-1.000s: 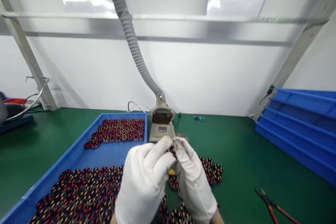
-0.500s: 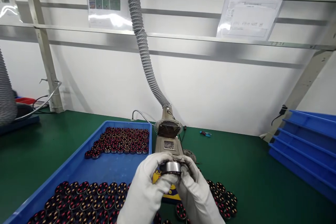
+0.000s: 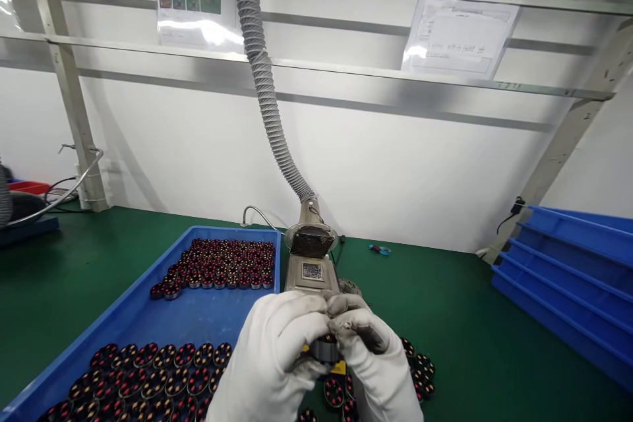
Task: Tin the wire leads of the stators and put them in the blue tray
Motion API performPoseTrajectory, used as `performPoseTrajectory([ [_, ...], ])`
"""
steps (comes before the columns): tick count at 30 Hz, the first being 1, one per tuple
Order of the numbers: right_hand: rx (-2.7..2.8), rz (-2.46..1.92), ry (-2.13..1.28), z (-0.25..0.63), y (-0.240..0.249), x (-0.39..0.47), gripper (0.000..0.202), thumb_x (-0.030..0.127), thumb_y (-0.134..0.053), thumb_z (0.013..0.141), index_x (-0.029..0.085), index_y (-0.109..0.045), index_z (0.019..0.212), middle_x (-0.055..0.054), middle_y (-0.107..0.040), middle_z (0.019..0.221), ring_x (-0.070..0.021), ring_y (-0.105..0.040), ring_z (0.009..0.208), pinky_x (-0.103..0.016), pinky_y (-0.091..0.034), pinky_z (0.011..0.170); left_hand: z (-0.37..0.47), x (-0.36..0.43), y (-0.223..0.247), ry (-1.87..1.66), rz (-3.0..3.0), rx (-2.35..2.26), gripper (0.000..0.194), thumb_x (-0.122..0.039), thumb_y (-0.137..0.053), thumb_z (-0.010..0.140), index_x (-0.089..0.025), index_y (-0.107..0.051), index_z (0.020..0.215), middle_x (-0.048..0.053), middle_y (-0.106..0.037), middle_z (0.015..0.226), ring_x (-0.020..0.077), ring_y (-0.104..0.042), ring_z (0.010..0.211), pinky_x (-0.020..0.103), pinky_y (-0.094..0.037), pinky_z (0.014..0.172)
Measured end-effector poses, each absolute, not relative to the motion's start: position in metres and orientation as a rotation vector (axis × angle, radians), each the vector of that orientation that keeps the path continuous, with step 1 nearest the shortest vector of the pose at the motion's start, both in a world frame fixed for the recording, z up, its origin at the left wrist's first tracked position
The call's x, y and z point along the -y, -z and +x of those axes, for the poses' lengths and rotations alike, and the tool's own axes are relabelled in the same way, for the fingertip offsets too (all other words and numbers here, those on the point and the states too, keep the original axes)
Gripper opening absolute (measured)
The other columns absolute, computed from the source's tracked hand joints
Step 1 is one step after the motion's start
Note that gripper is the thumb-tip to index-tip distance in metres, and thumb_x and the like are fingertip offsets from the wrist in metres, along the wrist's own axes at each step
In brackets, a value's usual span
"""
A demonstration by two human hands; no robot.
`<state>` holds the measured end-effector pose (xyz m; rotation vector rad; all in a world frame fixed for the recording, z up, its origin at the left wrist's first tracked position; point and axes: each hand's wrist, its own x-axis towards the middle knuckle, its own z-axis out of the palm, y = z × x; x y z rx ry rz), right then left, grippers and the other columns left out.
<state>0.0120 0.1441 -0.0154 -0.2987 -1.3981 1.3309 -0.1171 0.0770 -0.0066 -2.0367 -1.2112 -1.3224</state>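
Both my hands wear white gloves with grey-stained fingertips. My left hand (image 3: 279,346) is closed around a small round black part (image 3: 325,349), thumb below and fingers above it. At the part's upper right edge, my right hand (image 3: 373,353) has its thumb and fingers pressed together; whatever is between them is hidden. Similar round parts with red and tan segments (image 3: 333,393) lie on the table below my hands. Just behind the hands stands a metal device (image 3: 312,271) with a dark square pattern on top, and a bit of yellow surface (image 3: 339,368) shows between them.
A blue tray (image 3: 217,316) on the left holds many round parts in two groups. More round parts (image 3: 422,369) lie right of my hands. Stacked blue trays (image 3: 558,277) stand at right. A grey hose (image 3: 270,99) drops to a hood (image 3: 311,237); small cutters (image 3: 380,250) lie behind.
The round part has turned in my hands, so its shiny metal band no longer faces me. My right fingers have shifted to its upper edge. The view has swung slightly right.
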Motion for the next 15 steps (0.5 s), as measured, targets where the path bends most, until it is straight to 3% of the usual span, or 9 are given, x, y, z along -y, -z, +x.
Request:
performPoseTrajectory([
  [6,0.936,-0.281,-1.571,0.029,0.013,-0.152,0.017,0.038,-0.079,0.061,0.027,-0.072,0.073,-0.001,-0.071,0.084,-0.0172,-0.063,0.087,-0.031,-0.047,0.089,-0.115,-0.077,0.005,1.373,-2.013,1.293,0.014,-0.030,-0.049,0.090,-0.021,-0.053,0.099,0.007,-0.069,0.094,0.0177,-0.064,0.088,0.029,-0.053,0.074],
  [11,1.186,-0.400,-1.617,0.025,0.015,-0.160,0.033,0.031,-0.085,0.048,0.021,-0.071,0.077,-0.007,-0.072,0.077,-0.0210,-0.066,0.071,-0.031,-0.054,0.069,-0.113,-0.079,0.007,1.373,-1.900,1.268,0.016,-0.032,-0.048,0.090,-0.020,-0.055,0.098,0.008,-0.070,0.095,0.0193,-0.064,0.090,0.032,-0.053,0.076],
  [15,1.133,-0.356,-1.770,0.000,0.020,-0.149,0.032,0.029,-0.083,0.053,0.020,-0.070,0.081,-0.008,-0.072,0.086,-0.0226,-0.066,0.081,-0.036,-0.054,0.076,-0.117,-0.081,0.013,1.362,-1.873,1.274,0.019,-0.029,-0.047,0.090,-0.018,-0.057,0.102,0.010,-0.070,0.098,0.0193,-0.064,0.090,0.031,-0.054,0.075],
])
